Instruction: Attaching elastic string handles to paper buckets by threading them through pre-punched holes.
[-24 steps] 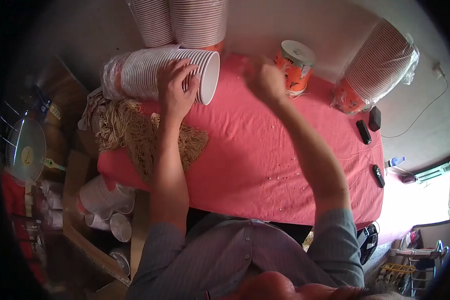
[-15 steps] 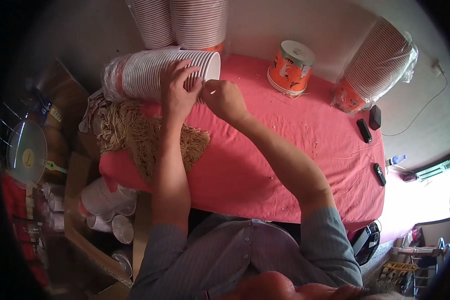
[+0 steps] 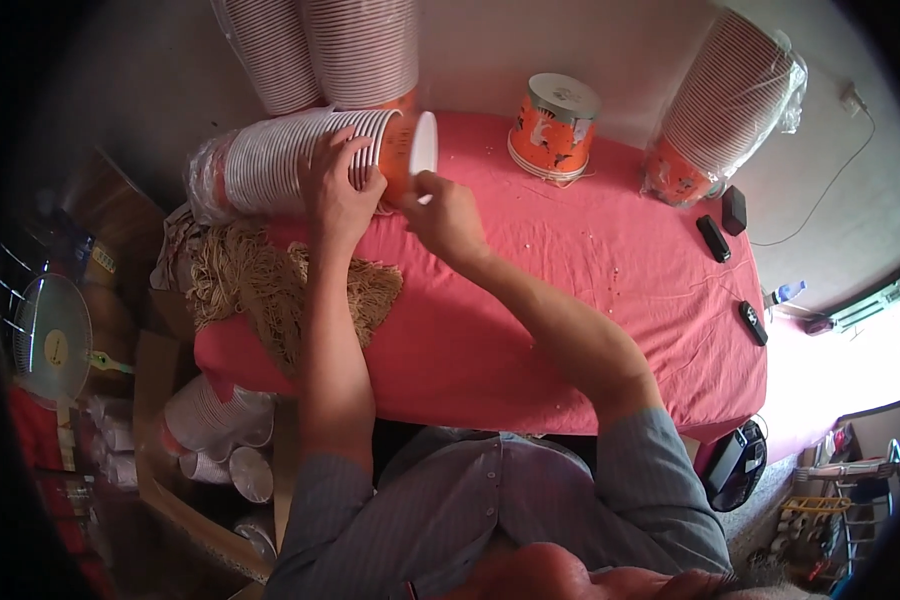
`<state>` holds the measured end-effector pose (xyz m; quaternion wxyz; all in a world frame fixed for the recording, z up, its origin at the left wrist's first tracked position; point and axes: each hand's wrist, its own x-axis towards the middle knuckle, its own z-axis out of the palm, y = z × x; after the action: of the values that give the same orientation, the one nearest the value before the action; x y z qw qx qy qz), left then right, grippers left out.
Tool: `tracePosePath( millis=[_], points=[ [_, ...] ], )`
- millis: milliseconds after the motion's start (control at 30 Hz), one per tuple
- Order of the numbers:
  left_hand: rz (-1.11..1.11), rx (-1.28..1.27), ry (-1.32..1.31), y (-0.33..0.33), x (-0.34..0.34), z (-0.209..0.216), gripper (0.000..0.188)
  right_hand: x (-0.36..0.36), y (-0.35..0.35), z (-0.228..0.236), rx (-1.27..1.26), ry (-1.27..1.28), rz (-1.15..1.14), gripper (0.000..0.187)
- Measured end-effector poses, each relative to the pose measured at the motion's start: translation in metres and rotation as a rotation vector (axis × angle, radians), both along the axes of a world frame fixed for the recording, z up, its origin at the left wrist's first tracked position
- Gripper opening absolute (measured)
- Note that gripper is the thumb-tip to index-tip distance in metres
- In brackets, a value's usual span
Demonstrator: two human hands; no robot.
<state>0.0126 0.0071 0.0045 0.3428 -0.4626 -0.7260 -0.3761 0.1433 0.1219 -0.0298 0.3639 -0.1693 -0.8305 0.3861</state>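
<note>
A long stack of nested paper buckets with white rims lies on its side at the far left of the table. My left hand is wrapped over the stack near its open end, thumb and fingers spread round the rims. With its fingers closed, my right hand grips the rim of the endmost paper bucket. Part of that bucket's orange printed wall shows between the stack and its white rim; its other end is still inside the stack. A bundle of tan cords lies beside my left forearm.
An upside-down orange bucket stands on the red tablecloth. Bagged bucket stacks stand upright at the back left and back right. Small black devices lie at the right edge. A cardboard box with more buckets is below left.
My right hand has drawn the endmost bucket partway out of the stack, to the right, baring its orange wall. My left hand stays on the stack. The whole view has shifted slightly.
</note>
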Motion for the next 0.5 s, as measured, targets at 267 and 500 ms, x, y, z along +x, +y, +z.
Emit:
tracePosePath(
  millis=[267,500],
  points=[
    [-0.068,0.033,-0.005,-0.004,-0.004,0.002,0.035,0.138,0.034,0.055,0.494,-0.074,-0.157,0.012],
    [-0.052,0.058,-0.477,-0.048,0.02,0.03,0.021,0.177,0.042,0.064,0.567,-0.345,-0.064,0.013]
  ],
)
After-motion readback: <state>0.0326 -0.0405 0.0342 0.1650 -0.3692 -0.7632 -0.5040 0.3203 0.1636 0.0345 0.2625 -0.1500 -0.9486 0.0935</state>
